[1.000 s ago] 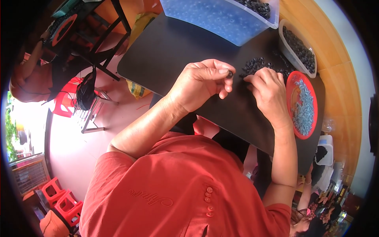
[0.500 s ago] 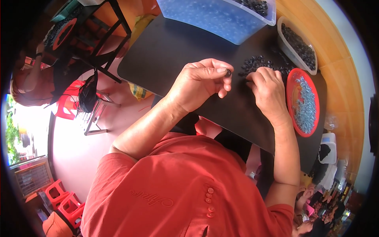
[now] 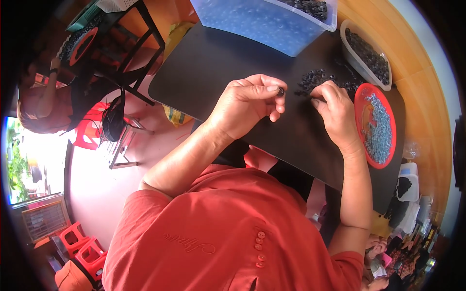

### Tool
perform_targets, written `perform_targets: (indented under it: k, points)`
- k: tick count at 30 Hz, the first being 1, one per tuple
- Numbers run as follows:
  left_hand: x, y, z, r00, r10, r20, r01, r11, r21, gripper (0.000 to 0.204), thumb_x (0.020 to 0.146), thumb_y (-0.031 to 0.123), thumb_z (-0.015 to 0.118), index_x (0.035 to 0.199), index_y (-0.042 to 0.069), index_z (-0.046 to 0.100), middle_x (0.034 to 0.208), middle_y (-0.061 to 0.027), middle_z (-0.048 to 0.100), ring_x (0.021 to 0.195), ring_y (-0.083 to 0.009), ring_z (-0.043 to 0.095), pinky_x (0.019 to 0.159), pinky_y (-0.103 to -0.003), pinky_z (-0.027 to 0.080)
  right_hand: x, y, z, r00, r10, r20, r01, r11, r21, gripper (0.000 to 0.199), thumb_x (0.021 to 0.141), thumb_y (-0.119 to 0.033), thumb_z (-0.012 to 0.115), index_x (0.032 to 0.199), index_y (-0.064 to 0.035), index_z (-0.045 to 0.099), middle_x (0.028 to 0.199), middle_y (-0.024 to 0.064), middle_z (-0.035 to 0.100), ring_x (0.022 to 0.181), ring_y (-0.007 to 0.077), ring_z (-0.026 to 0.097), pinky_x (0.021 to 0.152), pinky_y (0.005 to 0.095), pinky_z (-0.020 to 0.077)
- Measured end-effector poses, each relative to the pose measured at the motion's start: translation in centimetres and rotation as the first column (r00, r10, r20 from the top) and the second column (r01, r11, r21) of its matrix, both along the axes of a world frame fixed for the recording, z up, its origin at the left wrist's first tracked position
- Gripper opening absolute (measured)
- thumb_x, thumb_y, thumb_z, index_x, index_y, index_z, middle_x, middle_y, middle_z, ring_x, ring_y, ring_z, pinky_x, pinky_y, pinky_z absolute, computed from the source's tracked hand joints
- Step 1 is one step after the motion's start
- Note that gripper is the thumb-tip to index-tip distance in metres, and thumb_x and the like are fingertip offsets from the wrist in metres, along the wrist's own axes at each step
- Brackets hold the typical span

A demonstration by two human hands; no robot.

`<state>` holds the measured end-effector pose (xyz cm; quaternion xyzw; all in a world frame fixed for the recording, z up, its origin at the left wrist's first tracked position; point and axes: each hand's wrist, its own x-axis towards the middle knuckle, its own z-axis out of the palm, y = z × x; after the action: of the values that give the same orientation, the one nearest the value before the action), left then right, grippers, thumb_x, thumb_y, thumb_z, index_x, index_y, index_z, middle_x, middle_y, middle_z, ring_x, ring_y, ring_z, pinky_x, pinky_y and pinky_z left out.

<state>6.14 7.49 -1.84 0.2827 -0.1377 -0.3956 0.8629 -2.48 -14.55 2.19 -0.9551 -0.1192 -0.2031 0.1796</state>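
Observation:
My left hand [image 3: 247,104] pinches a small black round part [image 3: 280,91] between thumb and fingertips above a black board [image 3: 208,63]. My right hand [image 3: 335,114] rests curled on the board, its fingertips at the edge of a pile of small black parts [image 3: 315,77]. Whether the right hand holds a part is hidden by its fingers. A round red dish [image 3: 376,126] filled with small blue-grey pieces lies just right of my right hand.
A clear tub [image 3: 264,19] with blue contents and black parts stands at the board's far side. A clear tray of black parts [image 3: 369,53] sits at the far right. Another person [image 3: 41,104] sits at left near a black metal frame [image 3: 141,43] and red stools [image 3: 77,240].
My hands have barely moved; my right hand's fingers shifted slightly at the pile of black parts. The view has shifted a little.

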Motion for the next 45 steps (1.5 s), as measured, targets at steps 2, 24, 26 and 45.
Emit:
perform_targets:
  k: [2,24,26,45]
  points:
    - [-0.01,0.02,0.14,1.000,-0.004,0.000,0.004,1.000,0.006,0.016,0.095,0.007,0.059,0.102,-0.007,0.064,0.085,-0.0144,0.065,0.075,-0.0236,0.065,0.065,-0.033,0.051,-0.13,-0.14,-0.04,0.999,0.000,-0.054,0.006,0.994,0.109,0.013,0.081,0.002,0.065,0.092,-0.0022,0.059,0.088,0.0092,0.062,0.086,0.0299,0.060,0.076,0.0376,0.0461]
    - [-0.21,-0.08,0.17,0.999,0.018,0.029,-0.019,0.999,0.028,0.015,0.094,0.006,0.061,0.103,-0.006,0.064,0.085,-0.0135,0.066,0.074,-0.0229,0.066,0.064,-0.032,0.052,-0.22,-0.32,0.35,1.000,-0.005,-0.029,0.004,1.000,-0.026,0.009,0.084,-0.006,0.066,0.086,-0.0051,0.058,0.085,0.0054,0.061,0.081,0.0265,0.061,0.073,0.0385,0.0426]
    - [-0.25,-0.02,0.21,0.999,0.024,0.031,-0.025,0.999,0.031,0.015,0.094,0.006,0.061,0.103,-0.006,0.064,0.084,-0.0136,0.065,0.074,-0.0229,0.066,0.064,-0.032,0.052,-0.20,-0.37,0.38,0.999,-0.012,-0.048,0.010,1.000,-0.027,0.009,0.082,-0.004,0.066,0.088,-0.0025,0.060,0.084,0.0084,0.062,0.083,0.0271,0.061,0.075,0.0373,0.0445]
    - [-0.16,0.00,-0.11,0.998,0.014,0.065,-0.017,0.999,0.036,0.018,0.098,0.008,0.056,0.106,-0.005,0.065,0.087,-0.0156,0.064,0.079,-0.0254,0.064,0.065,-0.034,0.050,-0.19,-0.42,0.22,0.999,0.016,-0.046,-0.015,1.000,0.020,0.013,0.079,0.002,0.067,0.089,0.0003,0.059,0.084,0.0116,0.060,0.080,0.0291,0.063,0.070,0.0379,0.0482]
